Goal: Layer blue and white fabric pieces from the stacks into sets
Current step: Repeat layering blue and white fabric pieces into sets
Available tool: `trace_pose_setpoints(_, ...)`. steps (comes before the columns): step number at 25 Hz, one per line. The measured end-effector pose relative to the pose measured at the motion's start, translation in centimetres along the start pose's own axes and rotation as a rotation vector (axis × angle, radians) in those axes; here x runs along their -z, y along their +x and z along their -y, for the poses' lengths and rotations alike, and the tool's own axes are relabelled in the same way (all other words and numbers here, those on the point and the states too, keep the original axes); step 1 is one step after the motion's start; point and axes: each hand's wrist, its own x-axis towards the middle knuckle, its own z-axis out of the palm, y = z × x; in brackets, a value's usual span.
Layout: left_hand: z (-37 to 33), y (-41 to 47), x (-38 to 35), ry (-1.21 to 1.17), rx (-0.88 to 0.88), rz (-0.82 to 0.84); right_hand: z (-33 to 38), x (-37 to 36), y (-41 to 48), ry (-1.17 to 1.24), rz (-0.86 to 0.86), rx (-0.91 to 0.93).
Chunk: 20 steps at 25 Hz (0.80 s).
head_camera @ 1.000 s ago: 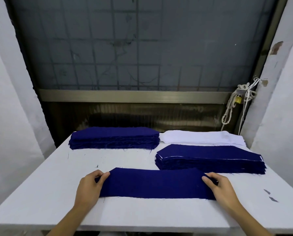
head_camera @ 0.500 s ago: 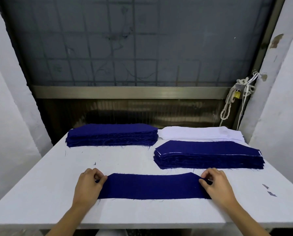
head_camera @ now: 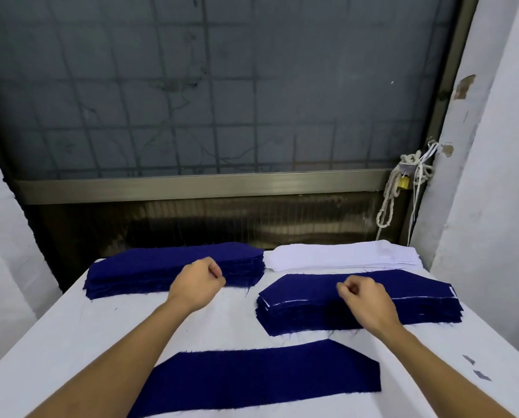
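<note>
A single blue fabric piece (head_camera: 261, 378) lies flat near the front edge of the white table (head_camera: 71, 342), with nothing on it. My left hand (head_camera: 197, 283) hovers with curled fingers in front of the blue stack (head_camera: 149, 268) at the back left and holds nothing. My right hand (head_camera: 368, 301) hangs, fingers curled, over the layered blue stack (head_camera: 427, 294) at the right, whose edge shows thin white lines. Behind that one sits the white stack (head_camera: 336, 256).
A dark grated window and metal sill close off the back of the table. A knotted white rope with a yellow padlock (head_camera: 403, 182) hangs at the back right. White walls stand on both sides. Two small fabric scraps (head_camera: 475, 368) lie near the right edge.
Both hands have let go of the ends of the single blue piece and moved away from me toward the stacks. The piece now lies released on the table.
</note>
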Motion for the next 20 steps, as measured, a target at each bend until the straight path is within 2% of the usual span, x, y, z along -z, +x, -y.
trace_pose_setpoints(3,-4.0,2.9,-1.8,-0.022,-0.051,0.059,0.9,0.1,3.1,0.056,0.016,-0.027)
trace_pose_setpoints(8,-8.1,8.9,-7.5,0.042,-0.108,0.094,0.9,-1.1,10.2,-0.004,0.037,-0.029)
trace_pose_setpoints(11,-8.9,12.7,-11.1,0.34,-0.183,0.009,0.1,-3.0,13.5,-0.093,0.063,0.018)
trace_pose_setpoints(14,-8.6,16.0,-13.0,0.574,-0.156,0.069,-0.6,-4.9,15.9,-0.157,0.065,0.081)
trace_pose_setpoints(17,-7.9,18.2,-14.2,0.479,-0.065,0.153,-1.3,-6.6,17.9,-0.2,0.074,0.121)
trace_pose_setpoints(20,-7.7,18.9,-14.6,0.402,-0.125,0.042,-1.5,-7.9,19.0,-0.229,0.051,0.149)
